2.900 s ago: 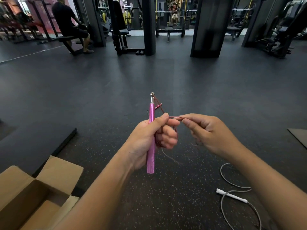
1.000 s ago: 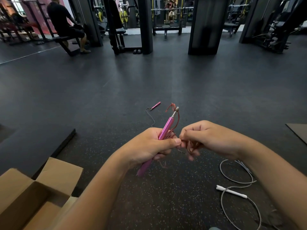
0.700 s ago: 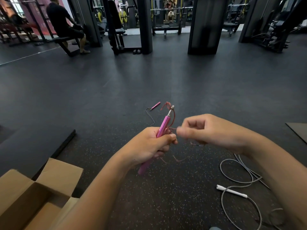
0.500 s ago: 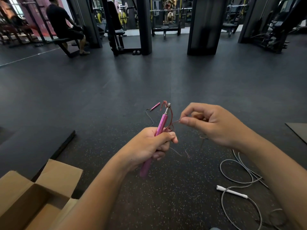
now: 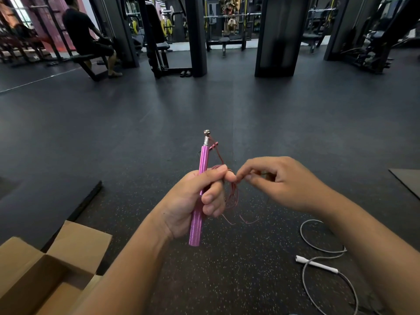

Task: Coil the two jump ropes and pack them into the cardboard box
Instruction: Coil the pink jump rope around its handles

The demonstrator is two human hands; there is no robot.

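I am in the middle of coiling the pink rope (image 5: pixel 232 193); its loops hang beside the pink handle (image 5: pixel 200 194), which my left hand (image 5: pixel 193 201) grasps upright above the floor (image 5: pixel 227 105). My right hand (image 5: pixel 279 183) pinches the cord just beside my left thumb. Next I think it needs another loop. The white rope (image 5: pixel 318 262) lies uncoiled at right, the cardboard box (image 5: pixel 77 242) open at lower left

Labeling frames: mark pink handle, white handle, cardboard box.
pink handle (image 5: pixel 197 226), head view, lower shaft below the left hand.
white handle (image 5: pixel 318 264), head view, mid-shaft on the floor.
cardboard box (image 5: pixel 79 237), head view, raised open flap.
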